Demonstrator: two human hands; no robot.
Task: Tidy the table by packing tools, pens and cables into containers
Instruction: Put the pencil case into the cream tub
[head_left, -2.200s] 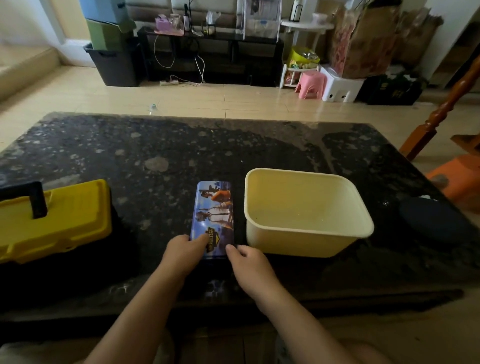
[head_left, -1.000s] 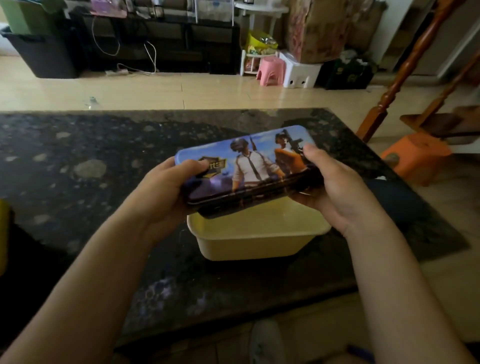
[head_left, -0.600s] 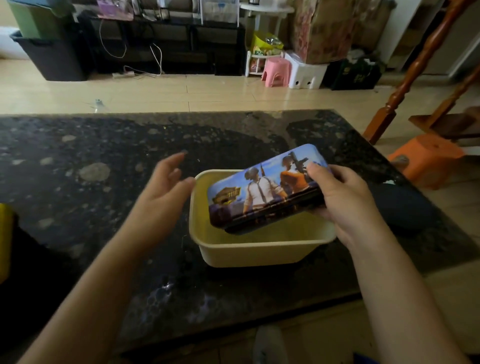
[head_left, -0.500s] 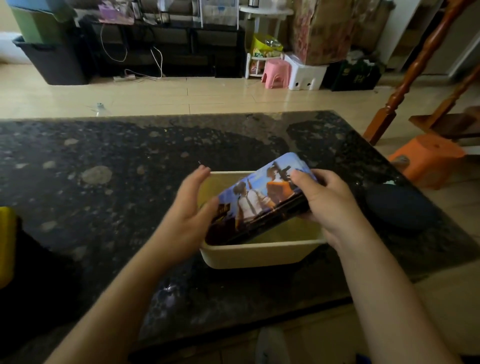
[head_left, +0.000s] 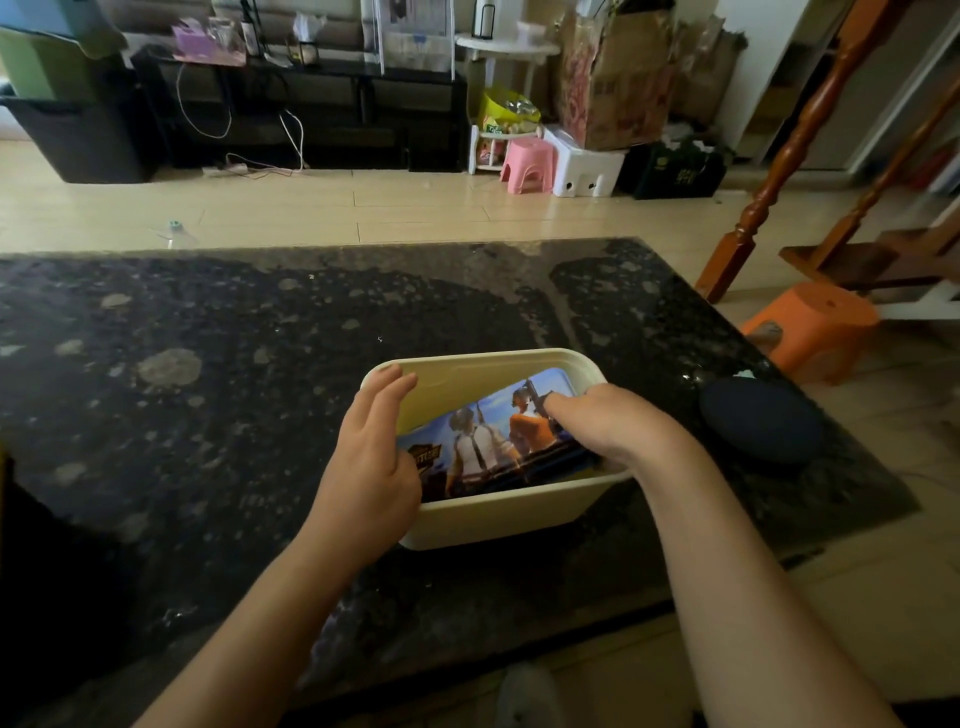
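I am holding the pencil case (head_left: 488, 441) tilted inside the cream tub (head_left: 498, 358). My right hand (head_left: 608, 426) is pinching its right end, thumb on top. My left hand (head_left: 369, 457), fingers nearly straight, is bracing the left end. I am judging it best to level the case before freeing the 2 hands.

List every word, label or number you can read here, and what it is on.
Blue picture-printed pencil case: yellow logo, too blurred to read.
Dark green bag on the floor: gold marks, too small to read.
Brown cardboard box: print blurred.
No text is legible.
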